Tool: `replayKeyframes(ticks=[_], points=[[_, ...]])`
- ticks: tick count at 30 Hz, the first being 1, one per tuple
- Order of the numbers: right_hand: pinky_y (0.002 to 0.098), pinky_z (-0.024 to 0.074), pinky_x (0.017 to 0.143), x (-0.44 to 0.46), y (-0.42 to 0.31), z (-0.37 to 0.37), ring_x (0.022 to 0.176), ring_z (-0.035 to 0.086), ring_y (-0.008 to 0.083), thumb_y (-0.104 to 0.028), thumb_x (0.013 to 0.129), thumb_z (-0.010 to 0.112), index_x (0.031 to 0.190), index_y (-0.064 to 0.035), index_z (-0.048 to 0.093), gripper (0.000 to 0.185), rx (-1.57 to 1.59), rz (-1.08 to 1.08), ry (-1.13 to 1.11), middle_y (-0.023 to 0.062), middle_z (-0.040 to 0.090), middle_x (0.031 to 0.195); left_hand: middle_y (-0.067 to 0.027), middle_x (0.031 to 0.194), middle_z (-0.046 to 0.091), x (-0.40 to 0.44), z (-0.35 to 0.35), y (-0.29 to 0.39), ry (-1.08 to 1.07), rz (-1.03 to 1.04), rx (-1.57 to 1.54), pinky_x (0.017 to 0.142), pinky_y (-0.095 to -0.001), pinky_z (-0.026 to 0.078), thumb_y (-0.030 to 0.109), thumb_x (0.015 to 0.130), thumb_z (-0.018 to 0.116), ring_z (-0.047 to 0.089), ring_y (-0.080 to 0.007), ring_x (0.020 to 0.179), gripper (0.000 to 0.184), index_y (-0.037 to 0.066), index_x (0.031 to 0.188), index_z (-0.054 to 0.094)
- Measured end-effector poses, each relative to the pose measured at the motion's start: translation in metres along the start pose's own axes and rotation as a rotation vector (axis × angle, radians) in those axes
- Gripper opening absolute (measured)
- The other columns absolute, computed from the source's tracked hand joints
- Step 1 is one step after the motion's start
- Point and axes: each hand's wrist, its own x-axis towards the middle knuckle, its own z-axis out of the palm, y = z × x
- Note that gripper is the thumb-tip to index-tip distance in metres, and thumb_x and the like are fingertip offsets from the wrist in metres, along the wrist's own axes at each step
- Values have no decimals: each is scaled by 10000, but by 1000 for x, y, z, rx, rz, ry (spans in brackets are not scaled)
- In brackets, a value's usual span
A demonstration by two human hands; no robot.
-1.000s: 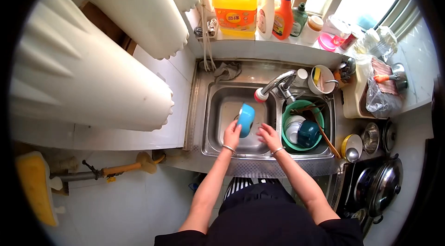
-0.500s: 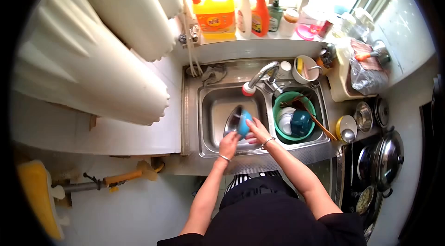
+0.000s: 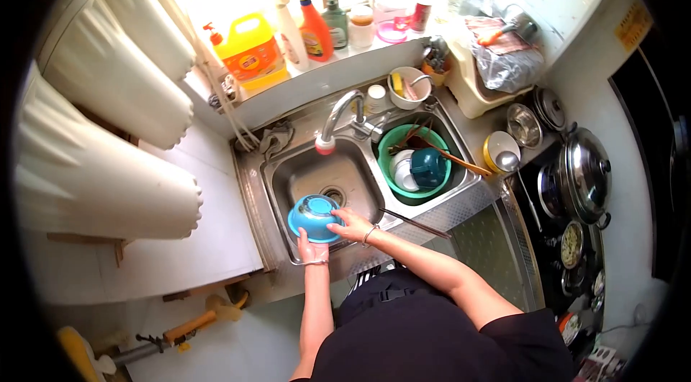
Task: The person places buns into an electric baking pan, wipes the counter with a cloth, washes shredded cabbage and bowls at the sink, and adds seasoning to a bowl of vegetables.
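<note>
A blue bowl (image 3: 314, 219) is tipped bottom-up over the near part of the left sink basin (image 3: 288, 179), its round base facing me. My left hand (image 3: 314, 248) grips its near rim from below. From the right side, my right hand (image 3: 350, 225) closes on the bowl, fingers against its wall and near the base. A pair of dark chopsticks (image 3: 416, 224) lies across the sink's front edge, just right of my right wrist. The faucet (image 3: 337, 119) hangs over the basin beyond the bowl; the drain (image 3: 333, 195) shows beside it.
The right basin holds a green tub (image 3: 389, 179) with dishes and wooden utensils. Behind it stands a white bowl (image 3: 409, 99) with a sponge. Cleaning bottles, including a yellow-orange jug (image 3: 252, 55), line the sill. A lidded pot (image 3: 584, 173) sits on the stove at right.
The bowl has turned from tilted sideways to bottom-up and moved nearer my body. My right hand has shifted along it. Chopsticks now show on the sink edge. The view has swung right.
</note>
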Motion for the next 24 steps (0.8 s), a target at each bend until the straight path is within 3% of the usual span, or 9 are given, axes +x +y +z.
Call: replayKeyframes(ticks=[4,6,8,10,16,18,20,21,24], points=[[335,457,880,-26,4,-14,1074,548,256,-450,858,567,1229,42,490,621,375,207,147,224,523,1220,-30,920,611,-21,52,-30,-107,362,1097,731,-263,470,167,936,510,554,-95,843,199,4,1031,573],[300,494,764,-42,-1,-34,919,590,195,-439,887,544,1252,10,461,585,708,288,312,108,568,1158,-61,892,629,-28,77,-56,-322,456,1356,728,-297,473,130,911,516,596,-155,809,197,17,1057,584],[304,496,776,-59,6,-52,935,586,170,-442,909,509,1172,-50,502,472,1140,230,421,58,581,1107,-106,926,629,-34,112,-78,-673,788,1737,765,-357,461,71,852,506,609,-253,839,293,43,1138,563],[333,470,866,-76,21,-79,978,575,174,-498,908,473,1125,-91,504,463,1400,161,442,55,579,1096,-115,1012,608,-46,153,-104,-904,814,1973,826,-399,430,45,754,504,590,-266,930,483,73,1236,500],[377,411,947,-127,52,-175,1054,528,216,-527,854,545,1162,-74,484,551,1576,-111,686,81,553,1116,-71,858,643,-34,219,-205,-1493,792,2017,655,-352,458,44,747,525,635,-243,751,480,84,1224,491],[314,493,792,-152,59,-211,908,584,143,-420,868,572,1041,-100,534,366,1353,-11,865,35,586,982,-58,823,634,-35,245,-241,-1596,892,1946,641,-351,455,44,746,525,634,-237,727,399,103,1140,524],[292,524,692,-171,70,-248,834,603,148,-362,858,590,1146,-116,481,395,1296,10,974,56,580,975,-58,837,630,-27,259,-284,-1707,936,1930,661,-356,456,49,745,530,633,-238,742,368,103,1108,534],[278,535,661,-178,81,-267,792,616,138,-325,866,582,1163,-111,474,382,1290,29,997,53,584,991,-80,838,641,-29,271,-304,-1723,894,1899,713,-368,469,55,738,547,633,-262,794,264,88,1000,543],[245,539,583,-196,110,-323,778,628,144,-292,850,578,1176,-120,467,385,1239,59,1171,57,594,977,-88,1125,594,-33,299,-362,-1690,1076,1878,1003,-507,319,185,735,635,515,-276,1131,455,103,1172,536]])
